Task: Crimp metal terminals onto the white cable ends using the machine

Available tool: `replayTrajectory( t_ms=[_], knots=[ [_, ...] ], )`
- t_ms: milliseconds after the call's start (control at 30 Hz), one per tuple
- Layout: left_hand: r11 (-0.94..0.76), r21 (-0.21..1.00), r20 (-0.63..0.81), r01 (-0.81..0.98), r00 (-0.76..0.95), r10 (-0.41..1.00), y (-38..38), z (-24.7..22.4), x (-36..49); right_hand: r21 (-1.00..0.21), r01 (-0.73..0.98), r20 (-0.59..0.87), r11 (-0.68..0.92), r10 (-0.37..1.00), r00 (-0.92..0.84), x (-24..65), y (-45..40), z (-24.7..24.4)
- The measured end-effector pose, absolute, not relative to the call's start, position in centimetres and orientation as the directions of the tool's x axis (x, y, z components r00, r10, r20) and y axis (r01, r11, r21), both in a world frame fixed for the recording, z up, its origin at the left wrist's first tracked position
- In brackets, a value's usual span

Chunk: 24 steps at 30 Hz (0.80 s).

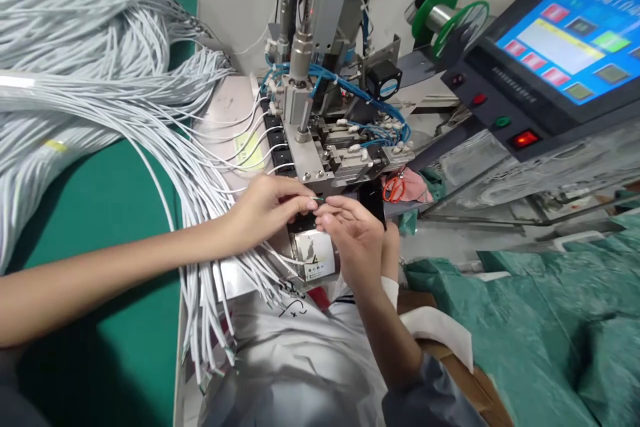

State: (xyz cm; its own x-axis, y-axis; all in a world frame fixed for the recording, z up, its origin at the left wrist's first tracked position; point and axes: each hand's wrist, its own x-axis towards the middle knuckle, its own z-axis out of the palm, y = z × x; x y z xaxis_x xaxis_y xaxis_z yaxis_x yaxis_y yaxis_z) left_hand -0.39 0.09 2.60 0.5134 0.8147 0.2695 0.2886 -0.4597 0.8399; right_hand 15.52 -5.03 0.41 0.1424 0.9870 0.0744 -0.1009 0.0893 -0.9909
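Note:
My left hand (270, 209) pinches the end of a white cable, whose small green tip (320, 199) shows between the two hands. Close by on the right, my right hand (353, 227) has its fingers bent near that tip; whether they touch the wire is too small to tell. Just beyond both hands stands a machine with a metal plate (313, 157) and a row of black slots (279, 138), in which several white cables lie. A long bundle of white cables (195, 180) runs under my left forearm, its ends hanging over the table edge.
More white cables (85, 33) are piled on the green mat (100, 213). A control screen (575, 33) stands at the upper right, beside a green spool (440, 17). Orange scissors (394, 189) lie on a pink cloth (417, 188). Green sheeting (525, 307) covers the lower right.

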Motion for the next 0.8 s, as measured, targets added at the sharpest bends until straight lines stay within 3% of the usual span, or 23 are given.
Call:
replayTrajectory(
  t_ms=[67,200,400,500,600,800],
  knots=[
    [-0.430,0.873,0.254,0.231,0.536,0.805,-0.9,1.6,0.2,-0.990,-0.089,0.090,0.108,0.978,0.188,16.1,-5.7,0.1],
    [-0.527,0.836,0.313,0.153,0.656,0.686,-3.7,1.2,0.6,-0.988,-0.068,0.117,0.141,0.954,0.278,17.3,-7.4,-0.8],
    [-0.577,0.813,0.289,0.084,0.802,0.523,-5.2,2.6,0.4,-0.988,0.080,0.137,0.130,0.986,0.095,17.1,-9.2,-0.7],
    [-0.576,0.810,0.307,0.110,0.758,0.576,-3.5,2.6,0.3,-0.978,0.138,0.179,0.157,0.970,0.163,16.8,-9.0,-0.7],
    [-0.585,0.790,0.309,0.183,0.705,0.638,-1.6,2.0,0.1,-0.990,0.098,0.124,0.101,0.957,0.264,16.9,-8.0,-0.8],
    [-0.461,0.849,0.261,0.259,0.554,0.791,-0.5,0.9,0.0,-0.996,0.091,0.037,0.021,0.983,0.177,16.2,-6.1,0.0]
  ],
)
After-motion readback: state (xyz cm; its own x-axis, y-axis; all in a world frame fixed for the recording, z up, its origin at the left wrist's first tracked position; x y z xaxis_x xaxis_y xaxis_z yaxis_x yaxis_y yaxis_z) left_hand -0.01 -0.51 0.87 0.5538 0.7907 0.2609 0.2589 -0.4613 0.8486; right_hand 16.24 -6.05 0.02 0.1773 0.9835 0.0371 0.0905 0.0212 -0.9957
